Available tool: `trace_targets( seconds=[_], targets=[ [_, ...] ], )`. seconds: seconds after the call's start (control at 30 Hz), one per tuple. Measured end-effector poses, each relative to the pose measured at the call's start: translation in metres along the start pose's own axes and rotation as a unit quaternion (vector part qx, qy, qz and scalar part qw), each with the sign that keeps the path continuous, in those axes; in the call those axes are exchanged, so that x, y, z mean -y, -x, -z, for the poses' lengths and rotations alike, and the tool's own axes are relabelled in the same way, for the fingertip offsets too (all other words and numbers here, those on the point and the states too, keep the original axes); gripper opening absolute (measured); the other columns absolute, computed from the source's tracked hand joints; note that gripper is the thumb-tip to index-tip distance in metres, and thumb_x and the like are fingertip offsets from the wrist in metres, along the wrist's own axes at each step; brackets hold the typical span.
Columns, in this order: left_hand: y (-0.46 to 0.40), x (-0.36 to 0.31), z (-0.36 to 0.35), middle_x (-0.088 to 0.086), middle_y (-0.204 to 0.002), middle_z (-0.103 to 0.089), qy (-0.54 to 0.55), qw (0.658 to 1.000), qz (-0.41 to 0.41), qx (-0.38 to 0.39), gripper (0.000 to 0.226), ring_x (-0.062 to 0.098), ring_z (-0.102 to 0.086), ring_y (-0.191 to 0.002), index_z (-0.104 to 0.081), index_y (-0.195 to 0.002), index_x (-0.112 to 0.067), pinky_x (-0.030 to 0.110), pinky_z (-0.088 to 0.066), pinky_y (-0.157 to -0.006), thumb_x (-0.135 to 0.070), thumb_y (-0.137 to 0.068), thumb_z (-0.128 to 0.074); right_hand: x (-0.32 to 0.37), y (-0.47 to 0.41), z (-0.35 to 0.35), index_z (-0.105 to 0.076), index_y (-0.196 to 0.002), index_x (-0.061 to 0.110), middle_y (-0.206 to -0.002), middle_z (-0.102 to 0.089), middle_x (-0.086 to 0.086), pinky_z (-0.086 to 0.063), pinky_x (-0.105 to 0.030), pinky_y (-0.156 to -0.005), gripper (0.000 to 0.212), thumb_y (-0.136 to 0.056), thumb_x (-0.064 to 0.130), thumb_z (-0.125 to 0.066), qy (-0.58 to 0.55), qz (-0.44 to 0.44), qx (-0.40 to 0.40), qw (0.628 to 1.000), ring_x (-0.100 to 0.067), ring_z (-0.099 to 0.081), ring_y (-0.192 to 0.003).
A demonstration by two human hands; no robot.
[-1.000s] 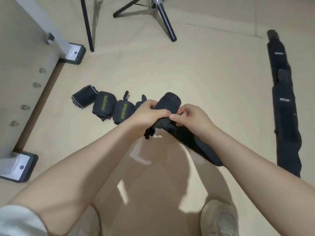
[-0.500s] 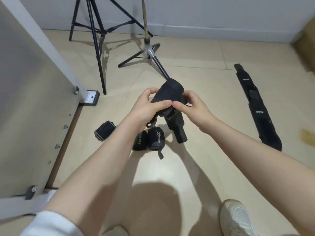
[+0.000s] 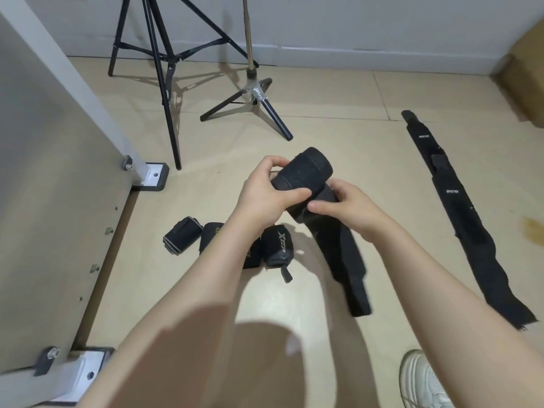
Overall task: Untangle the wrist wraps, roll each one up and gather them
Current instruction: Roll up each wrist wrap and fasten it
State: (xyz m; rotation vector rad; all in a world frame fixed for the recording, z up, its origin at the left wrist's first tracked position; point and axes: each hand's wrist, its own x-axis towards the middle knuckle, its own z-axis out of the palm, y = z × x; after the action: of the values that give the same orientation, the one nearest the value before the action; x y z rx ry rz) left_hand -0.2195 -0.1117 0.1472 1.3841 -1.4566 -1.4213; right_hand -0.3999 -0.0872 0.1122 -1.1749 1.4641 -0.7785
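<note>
Beige tile floor (image 3: 338, 92), white wall behind w/ black tripod (image 3: 153, 54). Rolled wraps (image 3: 229, 245) lie on floor by panel (image 3: 44, 201). Left hand (image 3: 265, 198) & right hand (image 3: 344, 207) both pinch half-rolled wrap (image 3: 303, 172).

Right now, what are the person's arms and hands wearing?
Nothing: the left hand and right hand are bare, with no gloves, rings or watch showing. Both forearms are bare too. Only a white shoe shows below.

Bare forearms, white mesh sneaker (image 3: 424, 381)

Both hands (image 3: 265, 195) grip half-rolled wrap (image 3: 300, 173) (tail dangling).
</note>
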Motion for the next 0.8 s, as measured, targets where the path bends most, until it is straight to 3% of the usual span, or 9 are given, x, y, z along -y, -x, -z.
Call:
trace_targets(
  seconds=[0.2, 0.33, 0.37, 0.43, 0.5, 0.57, 0.6, 0.67, 0.8],
  targets=[
    [0.006, 0.018, 0.005, -0.004, -0.092, -0.07, 0.006, 0.999, -0.011, 0.044, 0.044, 0.022, -0.068, -0.084, -0.053, -0.094, -0.034, 0.048, -0.054, -0.082, -0.014, -0.065, -0.079, -0.03, 0.001, -0.008, -0.061, -0.099, 0.008, -0.092, -0.067, -0.005, -0.045, -0.036, -0.082, 0.018, -0.082, 0.013, -0.065, 0.273, 0.0, -0.048, 0.961, -0.025, -0.059, -0.088],
    [0.006, 0.038, 0.026, -0.007, -0.113, -0.06, -0.086, 0.994, -0.038, 0.047, 0.059, 0.007, -0.063, -0.091, -0.049, -0.112, -0.035, 0.028, -0.053, -0.084, -0.005, -0.069, -0.075, -0.025, 0.008, -0.015, -0.054, -0.09, 0.008, -0.078, -0.061, -0.007, -0.03, -0.032, -0.065, 0.017, -0.086, 0.019, -0.065, 0.511, 0.165, -0.106, 0.837, -0.032, -0.055, -0.078],
    [0.006, 0.044, 0.032, -0.009, -0.117, -0.057, -0.138, 0.987, -0.057, 0.054, 0.065, 0.005, -0.059, -0.096, -0.048, -0.119, -0.035, 0.021, -0.049, -0.084, -0.005, -0.069, -0.075, -0.027, 0.01, -0.02, -0.055, -0.086, 0.008, -0.073, -0.061, -0.007, -0.031, -0.031, -0.063, 0.018, -0.081, 0.016, -0.071, 0.555, 0.23, -0.118, 0.79, -0.032, -0.056, -0.07],
    [0.008, 0.058, 0.042, -0.012, -0.121, -0.051, -0.205, 0.972, -0.088, 0.073, 0.072, 0.005, -0.053, -0.106, -0.047, -0.128, -0.029, 0.01, -0.04, -0.088, -0.005, -0.067, -0.076, -0.034, 0.016, -0.027, -0.058, -0.077, 0.009, -0.066, -0.06, -0.004, -0.037, -0.028, -0.057, 0.023, -0.068, 0.008, -0.079, 0.561, 0.307, -0.121, 0.759, -0.029, -0.056, -0.057],
    [0.012, 0.072, 0.049, -0.015, -0.118, -0.048, -0.266, 0.952, -0.125, 0.086, 0.068, 0.008, -0.049, -0.11, -0.05, -0.127, -0.027, 0.01, -0.035, -0.092, -0.007, -0.067, -0.076, -0.04, 0.015, -0.025, -0.058, -0.081, 0.01, -0.075, -0.061, -0.002, -0.039, -0.027, -0.058, 0.018, -0.075, 0.01, -0.075, 0.445, 0.276, -0.083, 0.848, -0.027, -0.061, -0.059],
    [0.015, 0.084, 0.052, -0.019, -0.116, -0.049, -0.325, 0.924, -0.184, 0.081, 0.062, 0.015, -0.05, -0.111, -0.05, -0.12, -0.034, 0.024, -0.037, -0.095, -0.013, -0.068, -0.075, -0.038, 0.018, -0.019, -0.056, -0.098, 0.014, -0.098, -0.061, 0.003, -0.049, -0.029, -0.066, 0.02, -0.084, 0.018, -0.069, 0.21, 0.095, -0.045, 0.972, -0.02, -0.067, -0.066],
    [0.015, 0.089, 0.052, -0.019, -0.116, -0.05, -0.345, 0.912, -0.21, 0.073, 0.059, 0.017, -0.051, -0.112, -0.049, -0.117, -0.036, 0.028, -0.038, -0.094, -0.015, -0.068, -0.075, -0.041, 0.017, -0.015, -0.053, -0.108, 0.017, -0.11, -0.057, 0.005, -0.052, -0.027, -0.069, 0.027, -0.085, 0.019, -0.068, 0.106, 0.016, -0.033, 0.994, -0.019, -0.068, -0.065],
    [0.016, 0.094, 0.053, -0.014, -0.117, -0.053, -0.37, 0.894, -0.246, 0.056, 0.055, 0.02, -0.052, -0.112, -0.048, -0.115, -0.034, 0.032, -0.038, -0.095, -0.016, -0.07, -0.074, -0.051, 0.013, -0.009, -0.05, -0.123, 0.021, -0.123, -0.052, 0.009, -0.055, -0.026, -0.073, 0.043, -0.085, 0.02, -0.069, 0.071, -0.071, 0.008, 0.995, -0.016, -0.067, -0.065],
    [0.014, 0.097, 0.048, -0.01, -0.122, -0.054, -0.389, 0.881, -0.262, 0.067, 0.052, 0.025, -0.054, -0.111, -0.044, -0.119, -0.036, 0.039, -0.043, -0.092, -0.026, -0.073, -0.067, -0.075, 0.007, -0.019, -0.059, -0.121, 0.021, -0.116, -0.061, 0.007, -0.042, -0.017, -0.079, 0.044, -0.08, 0.027, -0.073, 0.168, -0.089, 0.11, 0.975, 0.002, -0.055, -0.079]
  ],
)
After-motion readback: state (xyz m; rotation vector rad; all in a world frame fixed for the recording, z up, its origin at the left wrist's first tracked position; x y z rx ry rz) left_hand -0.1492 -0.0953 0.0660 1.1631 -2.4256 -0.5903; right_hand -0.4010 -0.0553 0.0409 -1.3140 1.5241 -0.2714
